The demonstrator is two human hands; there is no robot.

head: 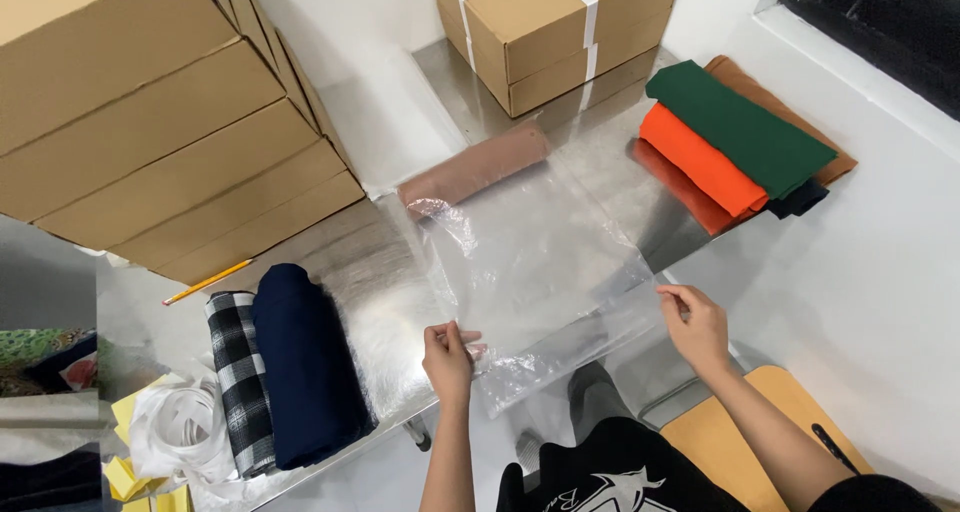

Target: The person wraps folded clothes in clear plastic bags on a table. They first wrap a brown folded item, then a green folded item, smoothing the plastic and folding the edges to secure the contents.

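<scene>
A clear plastic bag (540,262) lies flat on the shiny metal table (380,282). My left hand (449,357) pinches its near left corner at the table's front edge. My right hand (696,324) pinches the near right corner, just past the table's edge. A rolled brown cloth (475,169) lies at the bag's far end, partly under the plastic; whether it sits inside the bag I cannot tell.
A rolled navy cloth (305,362) and a black-and-white checked cloth (238,377) lie at the left, with white strapping (185,427) beside them. Folded green (740,127) and orange (700,162) cloths sit at the right. Cardboard boxes (150,112) stack left and behind (550,27). A pencil (207,282) lies nearby.
</scene>
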